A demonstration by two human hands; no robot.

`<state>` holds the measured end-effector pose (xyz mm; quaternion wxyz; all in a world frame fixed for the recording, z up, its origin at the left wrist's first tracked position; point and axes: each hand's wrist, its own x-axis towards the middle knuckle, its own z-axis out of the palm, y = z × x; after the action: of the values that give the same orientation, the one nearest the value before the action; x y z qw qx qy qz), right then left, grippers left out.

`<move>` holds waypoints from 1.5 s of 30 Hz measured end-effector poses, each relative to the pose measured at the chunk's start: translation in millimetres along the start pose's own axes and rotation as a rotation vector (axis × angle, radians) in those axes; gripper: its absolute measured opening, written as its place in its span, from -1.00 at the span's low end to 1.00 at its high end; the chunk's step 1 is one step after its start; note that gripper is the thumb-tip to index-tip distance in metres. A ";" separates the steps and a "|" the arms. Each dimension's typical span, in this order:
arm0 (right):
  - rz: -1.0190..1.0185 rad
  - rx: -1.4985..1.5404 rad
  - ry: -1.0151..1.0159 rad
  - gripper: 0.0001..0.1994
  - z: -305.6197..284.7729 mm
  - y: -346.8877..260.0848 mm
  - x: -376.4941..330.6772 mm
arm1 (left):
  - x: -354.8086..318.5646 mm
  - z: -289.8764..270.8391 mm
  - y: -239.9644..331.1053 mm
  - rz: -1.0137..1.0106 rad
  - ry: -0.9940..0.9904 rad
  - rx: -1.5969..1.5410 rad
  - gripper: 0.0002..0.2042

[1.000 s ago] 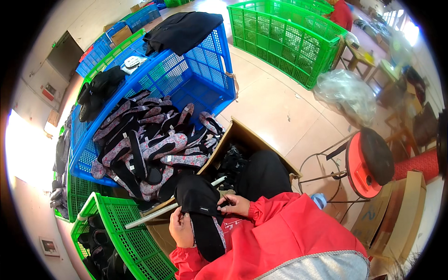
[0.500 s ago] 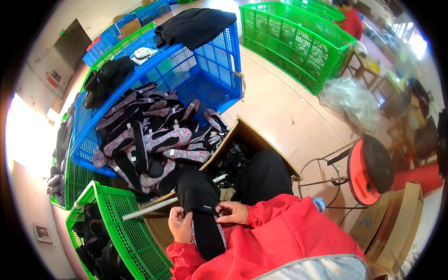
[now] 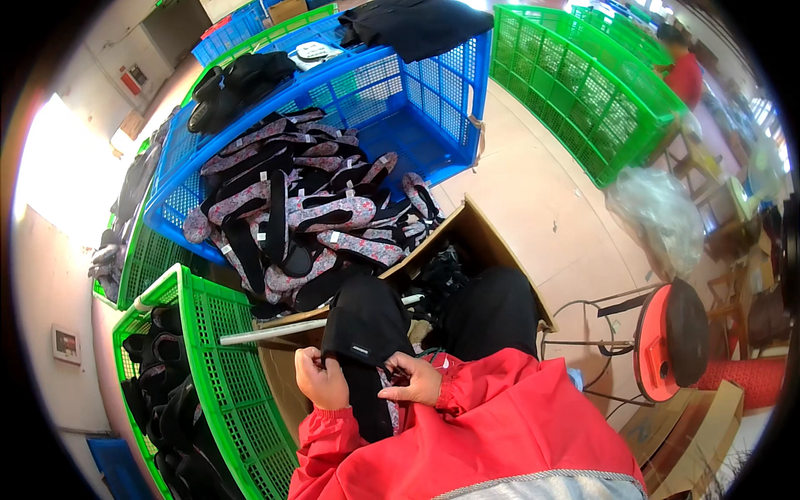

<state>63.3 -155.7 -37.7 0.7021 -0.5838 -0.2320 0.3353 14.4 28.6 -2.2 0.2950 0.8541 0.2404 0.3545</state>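
Observation:
On my lap lies a black cloth shoe (image 3: 367, 390) with flowered lining along its side and a small label near the black opening edge. My left hand (image 3: 322, 381) pinches that edge on the left side. Gripping the same edge on the right is my right hand (image 3: 412, 379), thumb and fingers pressed together. Black cloth covers my knees, so where the shoe's far end stops is hard to make out. Just past my knees, a cardboard box (image 3: 505, 260) holds dark pieces, and a white rod (image 3: 275, 333) lies across its near left side.
A blue crate (image 3: 433, 108) ahead holds many flowered and black shoes (image 3: 333, 214). At left, a green crate (image 3: 242, 392) contains black shoes. A round red-and-black stool (image 3: 667, 342) stands right, near a plastic bag (image 3: 658, 217). Another person (image 3: 685, 79) is far right beside green crates (image 3: 583, 92).
The whole view has shifted, with crates and stool now further right. Both hands still hold the shoe's edge, and the flowered lining on its left side is now less visible.

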 end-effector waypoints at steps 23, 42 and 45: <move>0.048 -0.068 0.372 -0.78 2.5 5.1 22.6 | 11.8 6.8 -8.1 -0.013 0.022 -0.174 -0.80; 0.400 0.422 0.237 -0.77 -25.2 -43.1 58.9 | 28.9 -3.1 19.7 -0.789 -0.120 -1.400 -0.83; 0.297 0.338 0.187 -0.74 -27.6 -39.9 49.2 | 36.7 -15.9 23.1 -0.749 0.077 -1.337 -0.92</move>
<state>123.9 -141.2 -7.8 0.7513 -0.5141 -0.0183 0.4135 30.4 40.2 39.5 0.8408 0.3425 0.2583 0.3301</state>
